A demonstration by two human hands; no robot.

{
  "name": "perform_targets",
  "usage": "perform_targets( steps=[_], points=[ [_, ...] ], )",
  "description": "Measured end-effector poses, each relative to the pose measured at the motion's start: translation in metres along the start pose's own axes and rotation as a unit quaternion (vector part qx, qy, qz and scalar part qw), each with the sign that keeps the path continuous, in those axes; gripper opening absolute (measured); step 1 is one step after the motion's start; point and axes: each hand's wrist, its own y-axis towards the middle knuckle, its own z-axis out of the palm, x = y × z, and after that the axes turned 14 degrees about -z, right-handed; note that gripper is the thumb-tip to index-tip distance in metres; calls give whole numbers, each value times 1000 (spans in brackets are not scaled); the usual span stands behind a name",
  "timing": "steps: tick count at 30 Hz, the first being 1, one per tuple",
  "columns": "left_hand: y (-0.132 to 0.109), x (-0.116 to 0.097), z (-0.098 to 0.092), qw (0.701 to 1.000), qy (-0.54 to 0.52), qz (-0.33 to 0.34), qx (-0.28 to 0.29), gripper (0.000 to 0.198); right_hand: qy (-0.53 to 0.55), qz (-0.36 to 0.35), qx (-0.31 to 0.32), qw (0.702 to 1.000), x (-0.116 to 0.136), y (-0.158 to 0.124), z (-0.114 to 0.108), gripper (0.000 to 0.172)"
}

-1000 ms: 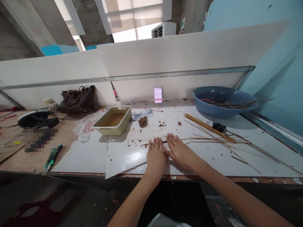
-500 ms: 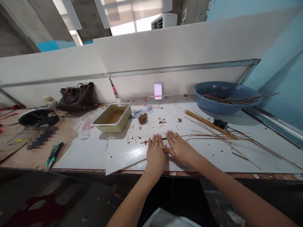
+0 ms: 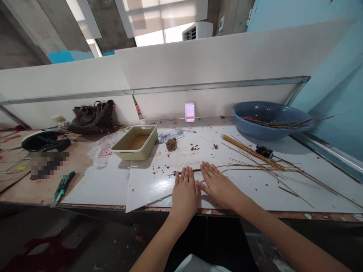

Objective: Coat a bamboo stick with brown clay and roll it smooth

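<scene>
My left hand [image 3: 185, 192] lies flat, palm down, on the white board, its fingers straight and close together. Beside it, my right hand [image 3: 219, 186] is also flat, fingers stretched forward, its thumb close to the left hand. Under the fingers of both hands runs a thin stick coated in brown paste [image 3: 196, 170]; a short stretch shows between them, and the rest under the palms is hidden. Ahead of the hands sits a lump of brown paste [image 3: 171, 144], with small brown crumbs [image 3: 194, 147] scattered around.
A bundle of thin sticks [image 3: 249, 150] and several loose ones lie to the right, near a small black object [image 3: 264, 151]. Behind stands a blue basin [image 3: 255, 132] holding sticks. Leftward are a pale green tub [image 3: 133, 154], a plastic bag [image 3: 99, 151], cutters [image 3: 62, 189] and a handbag [image 3: 92, 119].
Both hands have slid a little toward my body over the stick. The gap between their fingertips is wider, so more of the brown-coated stick shows. The view has tilted slightly.
</scene>
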Motion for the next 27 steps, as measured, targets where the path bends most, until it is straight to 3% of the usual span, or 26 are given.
perform_targets(
  steps=[5, 12, 18, 22, 27],
  points=[
    [22, -2, -6, 1000, -7, -13, 16, 62, -15, 1, 4, 1000, -10, 16, -2, 90],
    [15, 0, 2, 1000, -3, -4, -15, 59, -22, -23, 2, 999, -13, 11, 0, 94],
    [17, -2, 3, 1000, -2, -14, -10, 59, -33, -28, -10, 999, -13, 11, 2, 91],
    [10, -1, 4, 1000, -13, -7, -28, 58, -39, -22, -15, 999, -8, 8, 4, 97],
    [-11, 1, 5, 999, -6, 4, -53, 57, -43, -24, -48, 998, 3, -9, 13, 92]
  ],
)
